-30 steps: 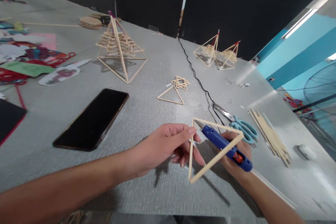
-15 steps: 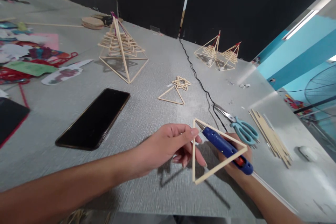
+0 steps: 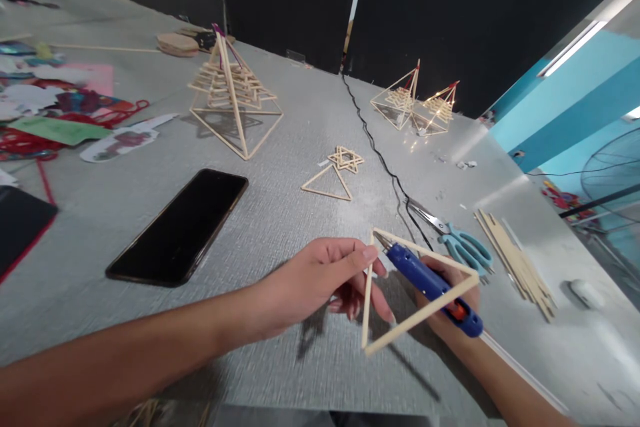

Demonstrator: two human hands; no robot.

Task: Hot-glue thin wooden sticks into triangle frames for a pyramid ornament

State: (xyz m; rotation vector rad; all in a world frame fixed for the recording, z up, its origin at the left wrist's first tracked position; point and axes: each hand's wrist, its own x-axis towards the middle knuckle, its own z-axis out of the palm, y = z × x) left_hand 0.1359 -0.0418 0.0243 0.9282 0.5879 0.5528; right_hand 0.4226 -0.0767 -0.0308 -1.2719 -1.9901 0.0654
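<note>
My left hand point(image 3: 340, 273) pinches a triangle of thin wooden sticks point(image 3: 417, 313) by its left stick, close to the top corner, holding it above the table. In my right hand point(image 3: 450, 300) is a blue hot glue gun point(image 3: 425, 277), partly behind the triangle; its metal tip touches or nearly touches the triangle's top corner. I cannot tell whether glue is coming out. Beyond my hands, a second stick triangle point(image 3: 327, 187) lies flat beside a small stick star point(image 3: 346, 159).
A black phone point(image 3: 180, 227) lies left of my hands. Blue-handled scissors point(image 3: 463, 247), a black cord point(image 3: 373, 140) and a pile of flat sticks point(image 3: 517, 263) are on the right. Stick pyramids point(image 3: 235, 97) stand farther back. Paper scraps point(image 3: 60, 130) cover the far left.
The triangle has tilted slightly: its lower corner shifted left and its right corner a little right. Small lights now glow on the pyramids at the back right.
</note>
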